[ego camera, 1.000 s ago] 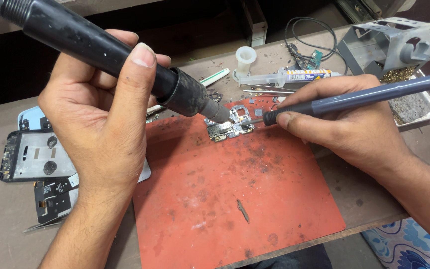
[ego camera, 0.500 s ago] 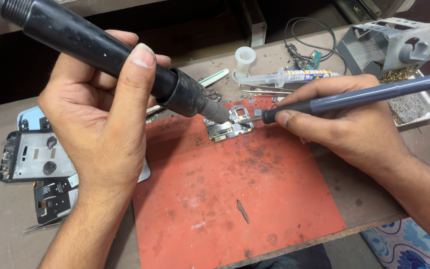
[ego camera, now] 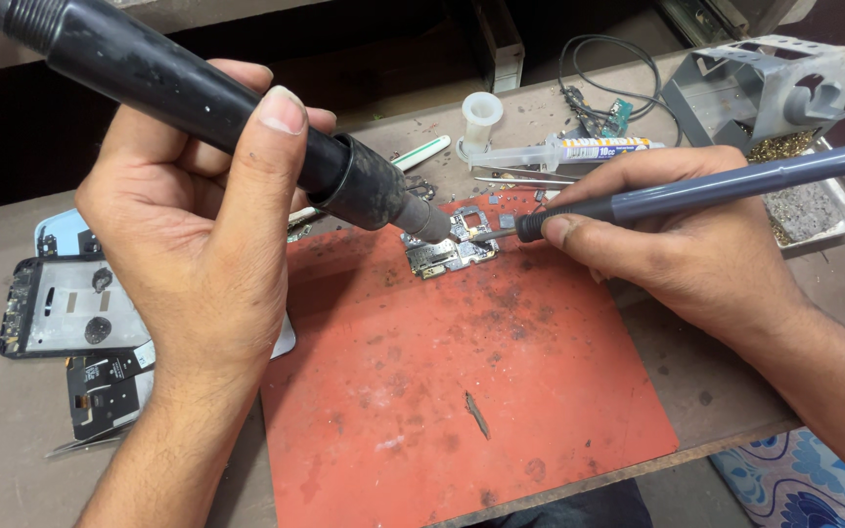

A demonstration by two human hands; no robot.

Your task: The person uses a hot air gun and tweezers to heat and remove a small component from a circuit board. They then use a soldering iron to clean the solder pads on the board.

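Note:
My left hand (ego camera: pixel 202 235) grips a thick black hot-air wand (ego camera: pixel 246 127), its metal nozzle pointing down at a small circuit board (ego camera: pixel 447 249). The board lies at the far edge of a stained red work mat (ego camera: pixel 462 391). My right hand (ego camera: pixel 677 240) holds a slim grey-blue soldering iron (ego camera: pixel 726 186) like a pen, and its tip touches the board right beside the nozzle.
A dismantled phone frame (ego camera: pixel 66 308) and a dark phone part (ego camera: pixel 105 391) lie left of the mat. Behind the board are a syringe of paste (ego camera: pixel 559 152), a white spool (ego camera: pixel 481 110), a coiled cable (ego camera: pixel 603 73), a grey metal stand (ego camera: pixel 765 83) and a tray of scraps (ego camera: pixel 814 205).
The iron's tip has crept slightly left onto the board, closer to the nozzle. Both hands otherwise hold their places.

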